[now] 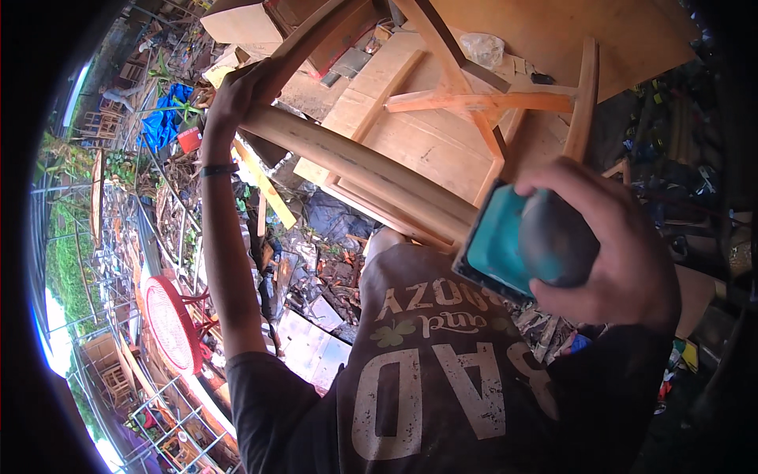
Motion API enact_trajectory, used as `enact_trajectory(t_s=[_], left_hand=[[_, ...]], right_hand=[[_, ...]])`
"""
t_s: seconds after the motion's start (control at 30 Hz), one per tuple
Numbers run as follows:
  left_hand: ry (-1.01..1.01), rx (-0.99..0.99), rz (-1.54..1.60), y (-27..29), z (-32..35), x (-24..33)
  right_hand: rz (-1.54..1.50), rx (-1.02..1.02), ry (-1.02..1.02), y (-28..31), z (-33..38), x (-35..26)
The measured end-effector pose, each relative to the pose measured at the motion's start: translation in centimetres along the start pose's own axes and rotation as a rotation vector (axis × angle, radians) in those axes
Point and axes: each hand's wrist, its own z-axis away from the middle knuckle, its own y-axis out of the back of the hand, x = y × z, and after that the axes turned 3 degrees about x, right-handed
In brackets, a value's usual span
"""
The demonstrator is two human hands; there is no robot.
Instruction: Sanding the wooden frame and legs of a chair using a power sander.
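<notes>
A bare wooden chair frame stretches across in front of my body, its near rail slanting down to the right. My left hand is closed around the frame's left corner, where a curved wooden piece meets this rail. In my right hand is a teal and black palm sander, gripped over its dark rounded top. The sander is tilted, with its square pad side at the rail's right end; whether the pad touches the wood is hard to tell. Crossed wooden braces lie beyond the rail.
A plywood sheet lies at the far right, with a crumpled clear plastic bag nearby. To the left are a round red stool, a blue tarp and wire mesh. Scrap wood and debris cover the ground.
</notes>
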Motion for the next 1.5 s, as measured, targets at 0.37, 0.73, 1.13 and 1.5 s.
enact_trajectory(t_s=[0.37,0.73,1.13,1.5], left_hand=[[0.227,0.093,0.127,-1.3,0.8,-1.8],[-0.015,0.101,-0.21,-0.6,0.0,-4.8],[-0.456,0.152,0.022,-17.5,15.0,21.8],[-0.465,0.319,-0.23,-11.3,10.8,13.2]], right_hand=[[0.195,-0.047,0.104,-3.7,-14.9,-2.3],[-0.047,-0.135,0.133,-3.2,-16.6,-0.4],[-0.243,0.385,-0.588,2.4,12.7,2.3],[-0.21,0.711,-0.666,2.6,16.2,5.8]])
